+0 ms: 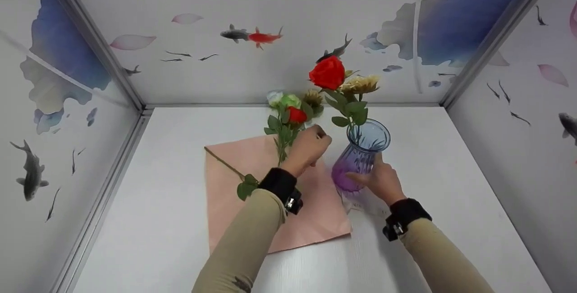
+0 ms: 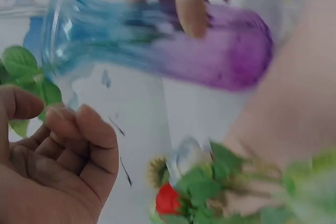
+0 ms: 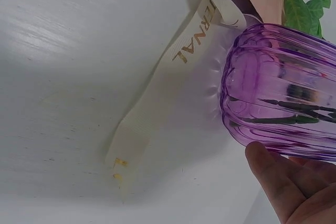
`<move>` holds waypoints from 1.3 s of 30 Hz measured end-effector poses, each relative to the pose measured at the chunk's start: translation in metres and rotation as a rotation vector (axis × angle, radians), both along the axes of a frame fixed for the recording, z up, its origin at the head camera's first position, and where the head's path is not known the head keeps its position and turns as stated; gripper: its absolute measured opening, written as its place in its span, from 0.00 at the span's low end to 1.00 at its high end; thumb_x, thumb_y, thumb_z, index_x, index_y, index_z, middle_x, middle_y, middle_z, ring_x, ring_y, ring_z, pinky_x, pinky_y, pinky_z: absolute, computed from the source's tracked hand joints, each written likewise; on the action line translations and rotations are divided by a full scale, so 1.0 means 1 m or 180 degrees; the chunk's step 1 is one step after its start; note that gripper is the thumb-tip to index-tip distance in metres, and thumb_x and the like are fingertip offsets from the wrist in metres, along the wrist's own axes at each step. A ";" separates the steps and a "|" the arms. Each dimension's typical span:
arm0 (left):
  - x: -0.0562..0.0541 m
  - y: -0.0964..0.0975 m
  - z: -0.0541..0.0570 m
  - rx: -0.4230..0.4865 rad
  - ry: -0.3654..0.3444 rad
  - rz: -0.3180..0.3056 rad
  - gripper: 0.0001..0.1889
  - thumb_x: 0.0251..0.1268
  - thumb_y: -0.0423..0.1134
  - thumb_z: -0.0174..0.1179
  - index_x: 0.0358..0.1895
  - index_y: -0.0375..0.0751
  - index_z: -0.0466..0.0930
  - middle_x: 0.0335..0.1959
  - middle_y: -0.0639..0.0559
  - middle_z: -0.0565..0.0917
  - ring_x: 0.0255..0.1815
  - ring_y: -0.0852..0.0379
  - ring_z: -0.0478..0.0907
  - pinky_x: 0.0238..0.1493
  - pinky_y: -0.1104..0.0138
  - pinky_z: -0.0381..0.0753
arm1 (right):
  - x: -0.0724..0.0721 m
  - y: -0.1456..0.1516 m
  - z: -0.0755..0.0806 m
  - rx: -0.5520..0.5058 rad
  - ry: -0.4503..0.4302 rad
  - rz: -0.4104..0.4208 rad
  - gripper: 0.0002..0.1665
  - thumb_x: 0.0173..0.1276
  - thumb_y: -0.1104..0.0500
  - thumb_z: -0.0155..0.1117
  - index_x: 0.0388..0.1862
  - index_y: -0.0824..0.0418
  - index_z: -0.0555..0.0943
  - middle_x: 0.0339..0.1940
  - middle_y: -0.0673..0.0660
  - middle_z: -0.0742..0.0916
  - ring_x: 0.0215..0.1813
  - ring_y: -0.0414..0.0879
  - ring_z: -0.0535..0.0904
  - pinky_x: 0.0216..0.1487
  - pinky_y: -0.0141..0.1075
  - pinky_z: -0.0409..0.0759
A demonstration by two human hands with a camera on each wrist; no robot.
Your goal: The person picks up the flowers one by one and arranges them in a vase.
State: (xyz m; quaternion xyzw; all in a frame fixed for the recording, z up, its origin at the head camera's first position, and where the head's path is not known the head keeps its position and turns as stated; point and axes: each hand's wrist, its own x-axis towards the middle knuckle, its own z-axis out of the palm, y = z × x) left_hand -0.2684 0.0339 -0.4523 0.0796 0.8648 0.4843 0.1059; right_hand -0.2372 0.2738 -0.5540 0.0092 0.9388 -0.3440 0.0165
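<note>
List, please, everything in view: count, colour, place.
Table: 1, white, below
Walls: 3, patterned white, around
Paper: 1, pink, on table
Bunch: 4 visible heads, red, green, whitish, brownish, beyond paper
Stem: 1, green, on paper
Vase: 1, blue/purple, right of bunch
Rose: 1, red, in vase
Bloom: 1, yellow, in vase
Ribbon: 1, cream, near vase
Sleeves: 2, beige, foreground
Wristbands: 2, black, beyond sleeves
Left hand: 1, bare, above paper
Right hand: 1, bare, on vase

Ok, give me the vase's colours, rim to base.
The vase shades from blue to purple, best seen in the left wrist view.
</note>
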 end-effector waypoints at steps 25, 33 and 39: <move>-0.001 -0.143 -0.073 -0.2334 0.0517 -0.0781 0.08 0.73 0.27 0.58 0.43 0.39 0.87 0.41 0.43 0.84 0.36 0.47 0.78 0.43 0.52 0.79 | -0.002 0.000 -0.002 0.0041 -0.0017 0.0009 0.75 0.54 0.31 0.78 0.82 0.61 0.42 0.64 0.76 0.80 0.61 0.70 0.81 0.61 0.61 0.78; 0.010 -0.168 -0.101 -0.2725 0.0836 -0.0676 0.07 0.71 0.27 0.61 0.42 0.40 0.88 0.39 0.41 0.83 0.39 0.40 0.82 0.41 0.48 0.84 | -0.001 0.000 -0.001 0.0043 0.0005 -0.0002 0.75 0.54 0.33 0.79 0.82 0.64 0.43 0.62 0.76 0.81 0.59 0.69 0.82 0.60 0.60 0.79; 0.017 -0.170 -0.114 -0.2807 0.0926 -0.0555 0.08 0.72 0.25 0.58 0.46 0.39 0.84 0.42 0.38 0.79 0.40 0.37 0.81 0.38 0.46 0.84 | -0.002 0.000 -0.002 0.0020 -0.0072 -0.0036 0.75 0.54 0.33 0.79 0.83 0.62 0.42 0.64 0.75 0.79 0.62 0.69 0.80 0.61 0.60 0.78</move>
